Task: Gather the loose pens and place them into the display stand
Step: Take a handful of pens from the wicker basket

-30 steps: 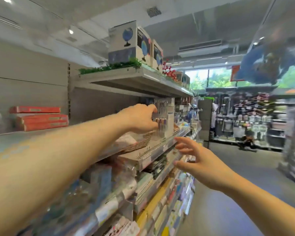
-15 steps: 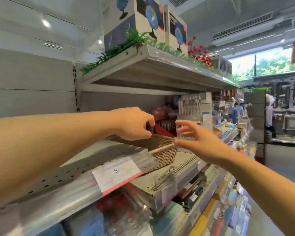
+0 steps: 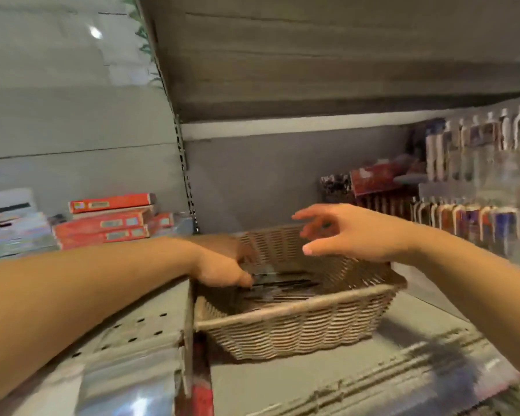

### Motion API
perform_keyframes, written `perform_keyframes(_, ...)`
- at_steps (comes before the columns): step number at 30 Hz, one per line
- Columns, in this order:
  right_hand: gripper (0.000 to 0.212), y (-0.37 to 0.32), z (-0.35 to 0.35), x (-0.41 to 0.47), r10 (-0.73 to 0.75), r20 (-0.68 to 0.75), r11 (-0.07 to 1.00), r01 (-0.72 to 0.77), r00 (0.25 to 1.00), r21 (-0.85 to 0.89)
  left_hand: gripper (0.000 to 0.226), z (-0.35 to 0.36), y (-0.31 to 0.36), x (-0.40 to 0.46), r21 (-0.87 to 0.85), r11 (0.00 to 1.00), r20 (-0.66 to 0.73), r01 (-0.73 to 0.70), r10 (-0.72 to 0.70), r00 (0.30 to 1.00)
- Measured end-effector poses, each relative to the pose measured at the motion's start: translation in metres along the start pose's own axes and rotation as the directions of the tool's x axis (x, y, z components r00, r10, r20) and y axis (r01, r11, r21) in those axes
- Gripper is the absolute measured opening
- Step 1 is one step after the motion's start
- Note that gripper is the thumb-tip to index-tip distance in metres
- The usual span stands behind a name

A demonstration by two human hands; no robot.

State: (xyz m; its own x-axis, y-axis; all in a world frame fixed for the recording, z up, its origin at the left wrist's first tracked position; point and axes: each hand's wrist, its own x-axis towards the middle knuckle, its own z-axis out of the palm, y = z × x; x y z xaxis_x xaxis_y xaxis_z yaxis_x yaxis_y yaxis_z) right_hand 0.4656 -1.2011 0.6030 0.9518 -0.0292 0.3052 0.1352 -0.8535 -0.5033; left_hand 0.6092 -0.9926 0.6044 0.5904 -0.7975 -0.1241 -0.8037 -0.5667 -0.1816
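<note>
left hand (image 3: 222, 265) in basket (image 3: 297, 331), perhaps on pens (image 3: 282, 288)

Grey metal shelf (image 3: 327, 382) under a grey upper shelf (image 3: 312, 55), pale back panel (image 3: 267, 181) behind, red boxes (image 3: 108, 220) stacked left

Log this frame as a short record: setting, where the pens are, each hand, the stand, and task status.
setting: shop shelf, image blurred by motion
basket: woven basket on the shelf
pens: dark pens lying loose in the basket
left hand: left hand down inside the basket, fingers at the pens; grip cannot be told
right hand: right hand above the basket, fingers spread, holding nothing
stand: clear display stand to the right, pens upright in it
neighbours: red boxes stacked to the left
status: no pens lifted out yet
</note>
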Motion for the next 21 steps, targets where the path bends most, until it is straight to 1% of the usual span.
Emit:
perform_keyframes(1,0.06,0.004,-0.002,0.009,-0.008,0.072,1.0,0.009,0.997,-0.025,0.049,-0.003,-0.001,0.003,0.027,1.0,-0.051,-0.011,0.012,0.999)
perform_keyframes(2,0.061,0.009,-0.004,0.019,-0.013,0.129,0.998,0.02,0.992,-0.056,0.05,-0.004,-0.001,0.008,0.062,0.998,-0.068,-0.02,0.024,0.997)
perform_keyframes(6,0.072,0.022,-0.013,0.049,-0.014,0.253,0.992,0.046,0.967,-0.119,0.06,-0.003,0.007,0.034,0.145,0.988,0.038,-0.055,0.05,0.998)
perform_keyframes(8,0.077,0.028,-0.016,0.065,-0.013,0.303,0.993,0.048,0.953,-0.108,0.067,0.0,0.01,0.049,0.142,0.982,0.085,-0.126,0.115,0.99)
perform_keyframes(10,0.077,0.034,-0.016,0.082,-0.022,0.313,0.994,0.053,0.95,-0.091,0.073,0.001,0.011,0.06,0.116,0.978,0.134,-0.173,0.157,0.979)
perform_keyframes(12,0.072,0.038,-0.011,0.099,-0.024,0.304,0.996,0.05,0.952,-0.078,0.068,0.005,0.008,0.071,0.095,0.98,0.171,-0.173,0.155,0.973)
perform_keyframes(14,0.066,0.042,-0.004,0.113,-0.019,0.305,0.995,0.048,0.952,-0.088,0.053,0.01,0.001,0.081,0.102,0.981,0.192,-0.163,0.141,0.971)
perform_keyframes(16,0.057,0.047,0.002,0.12,0.001,0.315,0.994,0.034,0.949,-0.104,0.042,0.013,-0.005,0.095,0.154,0.973,0.193,-0.172,0.142,0.971)
perform_keyframes(17,0.054,0.049,0.005,0.122,0.016,0.322,0.993,0.023,0.947,-0.117,0.041,0.015,-0.007,0.103,0.188,0.965,0.188,-0.181,0.146,0.971)
perform_keyframes(19,0.057,0.055,0.01,0.122,0.052,0.344,0.985,0.009,0.938,-0.173,0.042,0.017,-0.01,0.116,0.233,0.955,0.202,-0.182,0.136,0.97)
perform_keyframes(21,0.061,0.057,0.012,0.118,0.093,0.366,0.962,0.011,0.926,-0.273,0.036,0.019,-0.01,0.126,0.27,0.942,0.237,-0.201,0.137,0.962)
